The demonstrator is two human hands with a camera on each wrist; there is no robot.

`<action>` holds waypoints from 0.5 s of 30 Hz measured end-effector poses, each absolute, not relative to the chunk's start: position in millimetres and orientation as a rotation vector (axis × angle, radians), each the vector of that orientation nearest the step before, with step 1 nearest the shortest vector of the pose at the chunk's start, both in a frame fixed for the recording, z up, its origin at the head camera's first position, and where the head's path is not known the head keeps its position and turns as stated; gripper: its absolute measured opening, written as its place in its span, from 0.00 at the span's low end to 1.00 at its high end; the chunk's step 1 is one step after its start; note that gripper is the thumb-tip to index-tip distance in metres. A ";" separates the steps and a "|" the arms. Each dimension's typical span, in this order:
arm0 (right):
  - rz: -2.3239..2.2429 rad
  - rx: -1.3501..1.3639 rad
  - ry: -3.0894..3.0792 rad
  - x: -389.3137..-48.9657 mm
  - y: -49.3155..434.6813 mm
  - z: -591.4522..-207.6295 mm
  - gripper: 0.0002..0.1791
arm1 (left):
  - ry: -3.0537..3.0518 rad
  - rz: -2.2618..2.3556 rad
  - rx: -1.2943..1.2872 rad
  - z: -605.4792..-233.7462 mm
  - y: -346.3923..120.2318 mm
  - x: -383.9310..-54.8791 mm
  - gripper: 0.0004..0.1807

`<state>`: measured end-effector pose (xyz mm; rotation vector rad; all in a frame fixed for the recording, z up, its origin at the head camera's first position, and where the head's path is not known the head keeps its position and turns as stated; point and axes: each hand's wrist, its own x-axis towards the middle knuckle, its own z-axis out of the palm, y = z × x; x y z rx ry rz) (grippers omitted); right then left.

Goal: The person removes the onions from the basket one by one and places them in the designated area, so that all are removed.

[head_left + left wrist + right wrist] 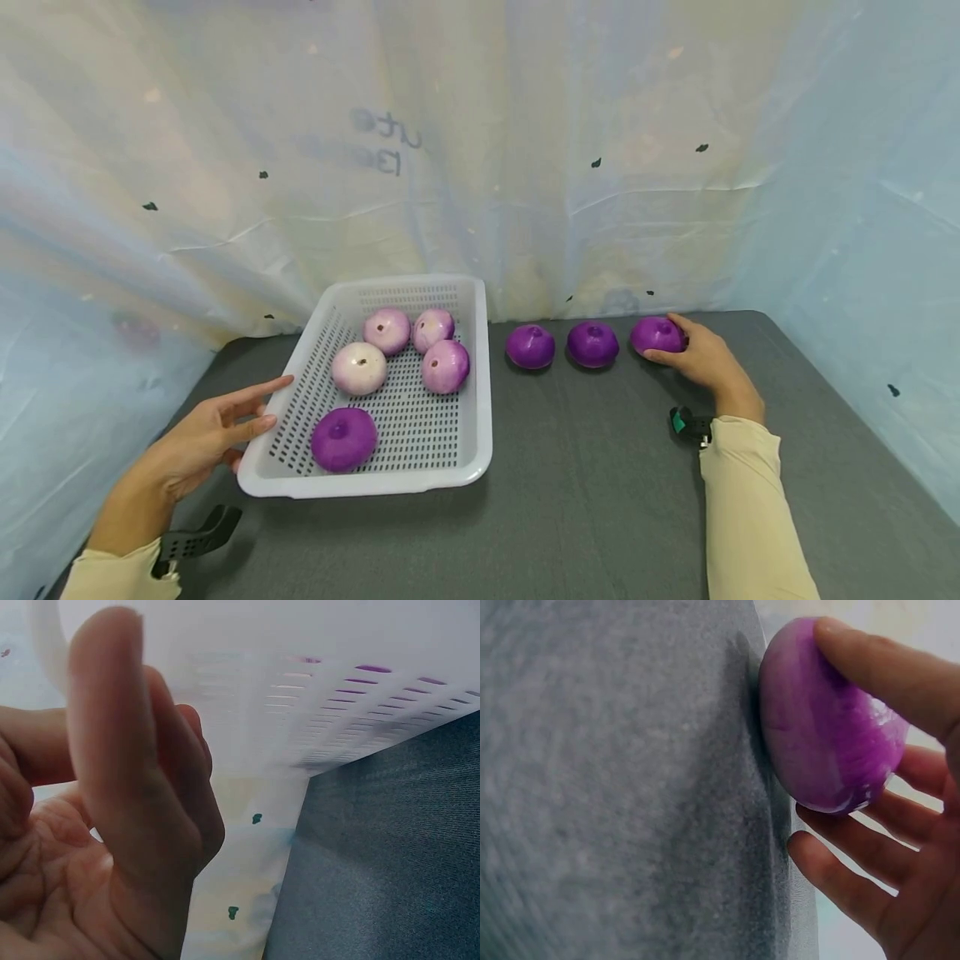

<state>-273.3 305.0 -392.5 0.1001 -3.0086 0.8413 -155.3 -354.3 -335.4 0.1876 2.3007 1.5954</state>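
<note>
At the right, my right hand (701, 358) holds a glossy purple onion (657, 335) between thumb and fingers, at the far part of the table. The right wrist view shows the thumb on one side of that onion (832, 720) and fingers on the other, close to the table surface. My left hand (206, 437) holds the left rim of a white plastic basket (486, 400), thumb and index fingertip at the rim. Inside the basket lie several pale purple-white onions (446, 367) and one deep purple onion (343, 439) near the front left.
Two more purple onions, one (530, 347) beside the basket and another (592, 344) to its right, stand in a row along the back edge of the dark grey table (585, 483). Pale plastic sheeting (525, 167) hangs behind and at both sides.
</note>
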 end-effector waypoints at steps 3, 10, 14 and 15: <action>0.852 0.109 -2.998 -272.8 304.3 -392.6 0.54 | 2.299 1.594 0.184 -335.0 -354.2 -154.7 0.33; 0.847 0.128 -3.021 -271.3 302.6 -389.8 0.54 | 2.290 1.601 0.183 -333.6 -352.8 -154.3 0.33; 0.858 0.120 -3.034 -270.5 302.5 -388.5 0.55 | 2.293 1.598 0.184 -333.2 -352.8 -154.3 0.34; 0.860 0.116 -3.038 -270.6 302.6 -388.5 0.55 | 2.294 1.597 0.182 -333.1 -353.0 -154.5 0.34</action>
